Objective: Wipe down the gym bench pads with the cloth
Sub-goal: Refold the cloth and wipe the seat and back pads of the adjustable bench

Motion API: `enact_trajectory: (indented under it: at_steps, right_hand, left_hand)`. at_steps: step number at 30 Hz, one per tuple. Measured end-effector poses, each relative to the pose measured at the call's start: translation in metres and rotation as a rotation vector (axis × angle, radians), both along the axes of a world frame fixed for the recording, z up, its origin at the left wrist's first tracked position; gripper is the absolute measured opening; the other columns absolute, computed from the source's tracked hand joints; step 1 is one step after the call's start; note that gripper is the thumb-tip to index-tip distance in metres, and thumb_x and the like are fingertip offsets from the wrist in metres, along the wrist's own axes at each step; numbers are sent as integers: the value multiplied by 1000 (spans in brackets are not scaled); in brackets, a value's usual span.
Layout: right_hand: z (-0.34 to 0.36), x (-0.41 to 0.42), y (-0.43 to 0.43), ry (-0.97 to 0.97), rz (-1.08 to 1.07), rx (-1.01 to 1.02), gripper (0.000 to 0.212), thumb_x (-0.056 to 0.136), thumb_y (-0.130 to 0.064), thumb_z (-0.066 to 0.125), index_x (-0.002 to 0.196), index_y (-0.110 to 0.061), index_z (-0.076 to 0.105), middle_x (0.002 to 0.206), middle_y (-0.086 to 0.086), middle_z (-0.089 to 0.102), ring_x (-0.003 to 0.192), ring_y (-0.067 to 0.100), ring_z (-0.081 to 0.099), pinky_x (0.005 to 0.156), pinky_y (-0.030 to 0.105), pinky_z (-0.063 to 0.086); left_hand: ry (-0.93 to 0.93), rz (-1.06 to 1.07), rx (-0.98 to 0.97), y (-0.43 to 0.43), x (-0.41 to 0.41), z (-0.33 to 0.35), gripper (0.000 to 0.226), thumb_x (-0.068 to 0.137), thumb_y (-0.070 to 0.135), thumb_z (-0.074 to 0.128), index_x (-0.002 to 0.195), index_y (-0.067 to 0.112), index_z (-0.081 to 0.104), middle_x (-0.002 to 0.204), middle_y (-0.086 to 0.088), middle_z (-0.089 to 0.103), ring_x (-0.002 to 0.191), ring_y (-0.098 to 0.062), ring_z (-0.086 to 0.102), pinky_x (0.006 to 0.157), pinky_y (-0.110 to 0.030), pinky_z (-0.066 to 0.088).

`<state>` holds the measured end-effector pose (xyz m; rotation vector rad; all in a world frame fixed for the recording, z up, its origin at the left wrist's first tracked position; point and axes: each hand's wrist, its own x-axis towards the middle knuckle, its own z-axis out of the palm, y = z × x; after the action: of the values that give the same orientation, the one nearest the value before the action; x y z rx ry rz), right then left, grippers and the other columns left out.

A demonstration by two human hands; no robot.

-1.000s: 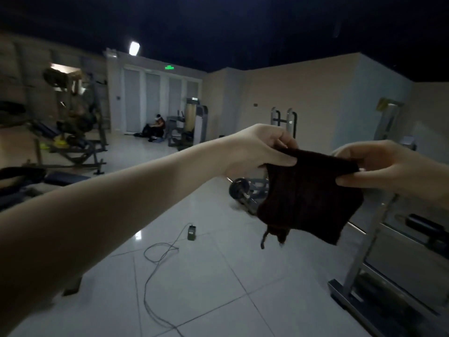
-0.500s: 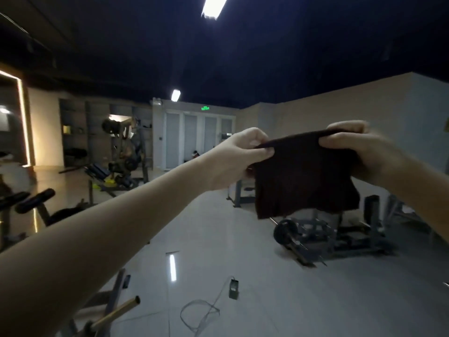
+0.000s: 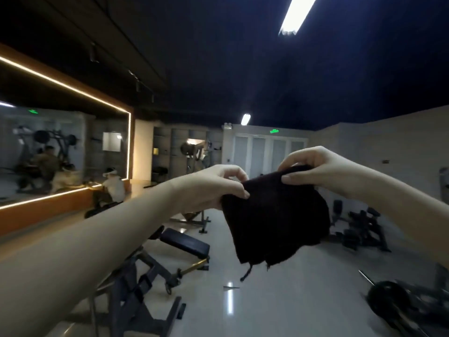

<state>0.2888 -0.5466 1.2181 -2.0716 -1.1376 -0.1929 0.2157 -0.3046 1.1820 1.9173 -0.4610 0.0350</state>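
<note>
Cloth (image 3: 274, 220) | left hand (image 3: 209, 188) grip pinches corner | right hand (image 3: 315, 171) grip pinches top | held midair

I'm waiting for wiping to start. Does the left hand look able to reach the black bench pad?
Probably not yet. The left hand pinches the cloth in mid-air with the right hand, and the bench pad sits well below; nothing blocks the way down.

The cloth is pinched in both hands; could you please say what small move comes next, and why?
Probably lower the cloth toward the black bench pad below-left: left hand and right hand pinch its top edge in mid-air, touching no pad.
</note>
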Motion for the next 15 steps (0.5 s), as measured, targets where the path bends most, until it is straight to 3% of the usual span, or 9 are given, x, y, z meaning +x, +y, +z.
enact_trajectory:
  at_steps: [3, 6, 11, 15]
  right_hand:
    - [3, 48, 37, -72, 57, 49, 5, 80, -15, 76, 79, -20, 75, 77, -2, 71, 73, 11, 67, 67, 27, 52]
    - [8, 95, 72, -176, 77, 37, 8, 78, -18, 79, 75, -22, 73, 72, -6, 68, 68, 2, 63, 62, 19, 48]
    - [-3, 161, 129, -321, 132, 50, 14, 78, -23, 80, 73, -27, 67, 77, -9, 64, 67, -4, 59, 57, 8, 42]
    - [-36, 189, 181, -233, 271, 78, 14, 81, -25, 77, 93, -21, 70, 87, -10, 67, 78, -3, 64, 63, 12, 49]
  left_hand:
    - [-9, 101, 146, 15, 36, 8, 33, 86, 25, 72, 110, 6, 62, 100, -11, 67, 93, -23, 70, 82, -34, 56]
    - [5, 188, 247, 29, 75, 14, 33, 91, 25, 65, 115, 4, 66, 106, -14, 72, 100, -28, 71, 89, -38, 57]
    - [86, 448, 264, 64, 135, 6, 24, 99, 16, 57, 115, 2, 67, 102, -16, 72, 86, -24, 72, 71, -28, 57]
    - [142, 667, 166, 96, 165, -13, 20, 100, 14, 48, 92, 2, 62, 73, -11, 58, 53, -14, 57, 47, -20, 42]
